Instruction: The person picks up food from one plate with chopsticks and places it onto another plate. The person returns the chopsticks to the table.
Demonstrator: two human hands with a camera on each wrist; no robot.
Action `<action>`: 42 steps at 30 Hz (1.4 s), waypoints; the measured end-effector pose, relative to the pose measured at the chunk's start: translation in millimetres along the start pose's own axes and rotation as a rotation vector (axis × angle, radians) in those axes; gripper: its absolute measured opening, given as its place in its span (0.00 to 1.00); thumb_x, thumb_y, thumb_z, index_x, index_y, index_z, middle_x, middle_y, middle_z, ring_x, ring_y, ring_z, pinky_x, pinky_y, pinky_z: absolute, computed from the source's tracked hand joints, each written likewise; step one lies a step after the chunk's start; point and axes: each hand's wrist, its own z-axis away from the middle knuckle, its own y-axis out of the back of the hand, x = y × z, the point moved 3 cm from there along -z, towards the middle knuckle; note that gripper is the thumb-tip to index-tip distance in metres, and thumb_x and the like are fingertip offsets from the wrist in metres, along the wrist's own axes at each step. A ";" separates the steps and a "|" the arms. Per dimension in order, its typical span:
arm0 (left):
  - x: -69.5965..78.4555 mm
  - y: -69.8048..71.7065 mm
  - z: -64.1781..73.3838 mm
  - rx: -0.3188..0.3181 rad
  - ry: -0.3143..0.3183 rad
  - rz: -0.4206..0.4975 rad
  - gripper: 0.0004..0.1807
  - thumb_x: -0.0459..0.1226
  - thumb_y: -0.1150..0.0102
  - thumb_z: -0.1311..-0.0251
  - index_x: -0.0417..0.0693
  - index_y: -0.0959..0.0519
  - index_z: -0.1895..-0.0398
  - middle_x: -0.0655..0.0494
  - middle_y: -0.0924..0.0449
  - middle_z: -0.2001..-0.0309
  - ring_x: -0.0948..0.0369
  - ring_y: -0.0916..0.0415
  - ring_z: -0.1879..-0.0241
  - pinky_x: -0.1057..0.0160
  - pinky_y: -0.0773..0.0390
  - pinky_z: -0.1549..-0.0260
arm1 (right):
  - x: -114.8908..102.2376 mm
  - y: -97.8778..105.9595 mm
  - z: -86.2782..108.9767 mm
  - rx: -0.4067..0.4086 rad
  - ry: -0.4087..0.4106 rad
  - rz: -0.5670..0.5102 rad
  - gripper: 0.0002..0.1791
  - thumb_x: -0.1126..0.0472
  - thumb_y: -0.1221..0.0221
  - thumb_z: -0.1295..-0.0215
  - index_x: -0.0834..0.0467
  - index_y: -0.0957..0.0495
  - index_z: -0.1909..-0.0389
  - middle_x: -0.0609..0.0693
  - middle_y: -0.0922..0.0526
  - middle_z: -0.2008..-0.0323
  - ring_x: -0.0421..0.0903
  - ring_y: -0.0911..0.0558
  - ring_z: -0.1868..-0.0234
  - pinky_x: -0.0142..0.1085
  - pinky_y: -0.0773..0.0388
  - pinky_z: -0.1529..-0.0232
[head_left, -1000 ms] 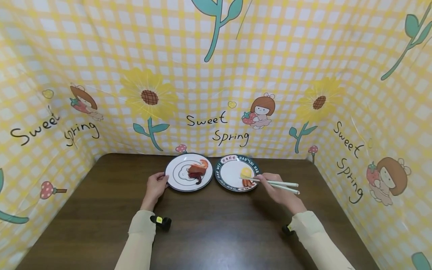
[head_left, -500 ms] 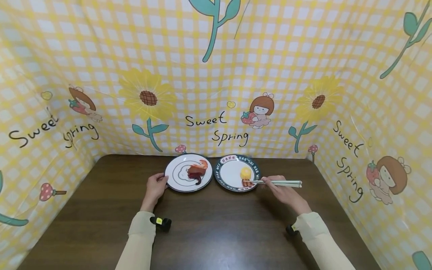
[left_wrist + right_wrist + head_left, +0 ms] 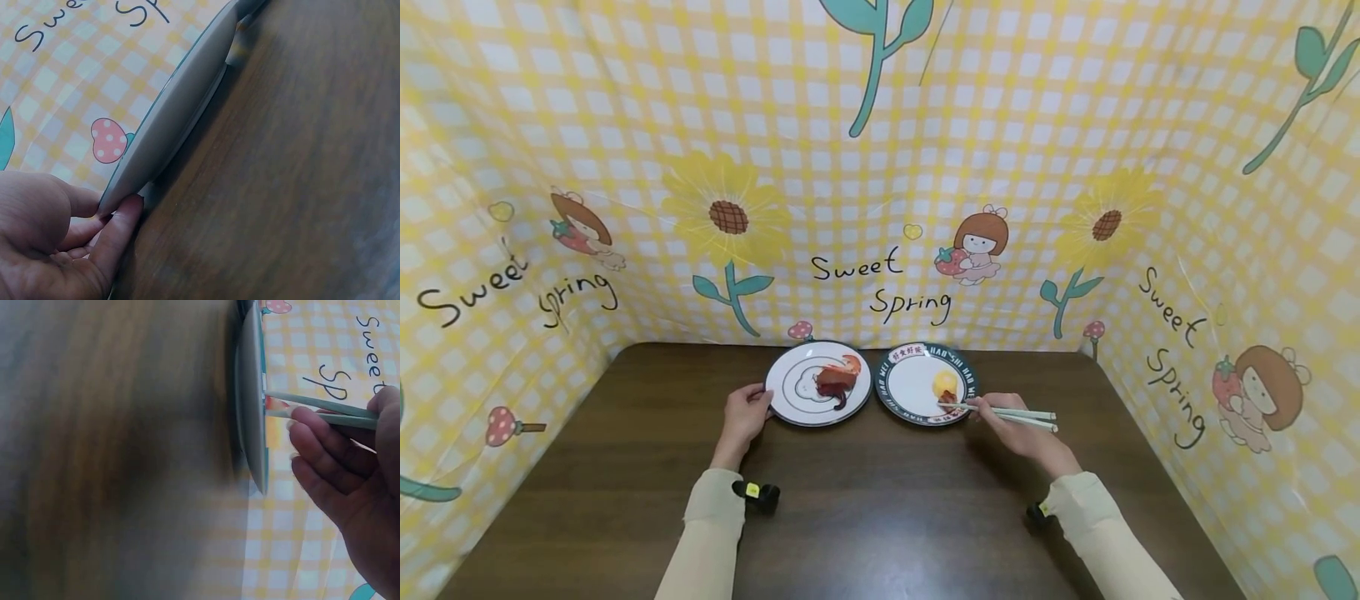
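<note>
**Right hand [image 3: 1026,437] grips chopsticks [image 3: 1033,413] at reddish-brown food [image 3: 948,398]**

The left hand [image 3: 746,418] pinches the cloud-patterned plate's [image 3: 786,392] outer rim. Left of the right fingertips, the food lies on the green-rimmed plate [image 3: 913,392], against yellow food [image 3: 945,382]. Both plates sit side by side between the hands, near the back edge and fabric wall [image 3: 827,192]; tabletop [image 3: 880,500] spreads between the forearms. Half a second ago the chopsticks nearly overlapped; now their ends are spread.
</note>
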 end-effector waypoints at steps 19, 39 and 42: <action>-1.2 0.4 1.6 0.001 0.022 -0.006 0.28 0.39 0.54 0.21 0.30 0.38 0.26 0.34 0.29 0.38 0.48 0.25 0.41 0.62 0.17 0.47 | 1.6 -16.2 -3.9 0.034 0.091 0.077 0.17 0.65 0.44 0.25 0.63 0.20 0.76 0.39 0.29 0.80 0.35 0.31 0.77 0.29 0.30 0.75; 0.0 -0.4 0.5 0.006 0.009 -0.004 0.28 0.40 0.52 0.22 0.30 0.37 0.27 0.33 0.28 0.38 0.49 0.24 0.43 0.65 0.16 0.50 | -34.4 -15.4 1.3 -0.010 0.223 0.373 0.10 0.70 0.42 0.31 0.68 0.15 0.53 0.58 0.12 0.60 0.50 0.18 0.59 0.47 0.17 0.55; -0.2 0.0 0.3 0.004 0.011 -0.006 0.28 0.39 0.52 0.22 0.30 0.37 0.27 0.33 0.28 0.38 0.49 0.24 0.43 0.64 0.16 0.49 | -38.8 -14.4 0.9 -0.014 0.210 0.378 0.11 0.69 0.42 0.30 0.68 0.15 0.53 0.57 0.12 0.60 0.50 0.19 0.59 0.46 0.17 0.55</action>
